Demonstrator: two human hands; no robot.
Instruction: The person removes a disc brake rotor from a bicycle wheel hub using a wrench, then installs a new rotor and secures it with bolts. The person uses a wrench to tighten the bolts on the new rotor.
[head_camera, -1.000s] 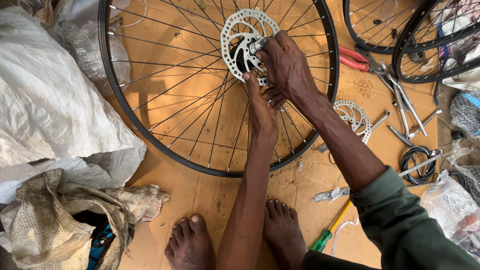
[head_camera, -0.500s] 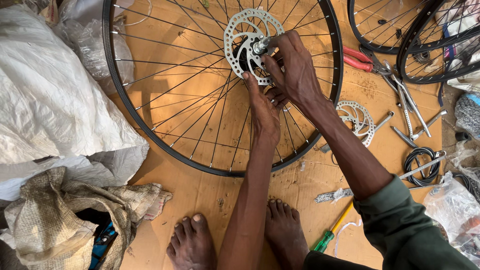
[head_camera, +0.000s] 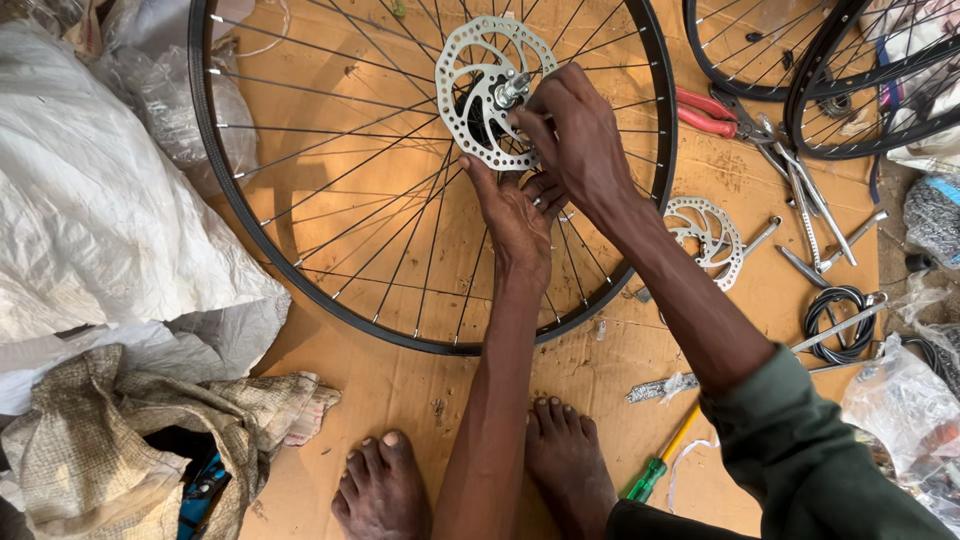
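Brown cardboard (head_camera: 420, 390) covers the floor under a bicycle wheel (head_camera: 300, 270) lying flat. At its hub, the right hand (head_camera: 575, 135) has its fingers closed around the edge of the silver brake disc (head_camera: 475, 60), fingertips by the axle. Just below them, the left hand (head_camera: 515, 215) has its fingers curled up, touching the disc's lower rim. A second disc (head_camera: 705, 235) lies well right of both hands.

Spokes (head_camera: 330, 200) block below; tools (head_camera: 800, 200) crowd right.
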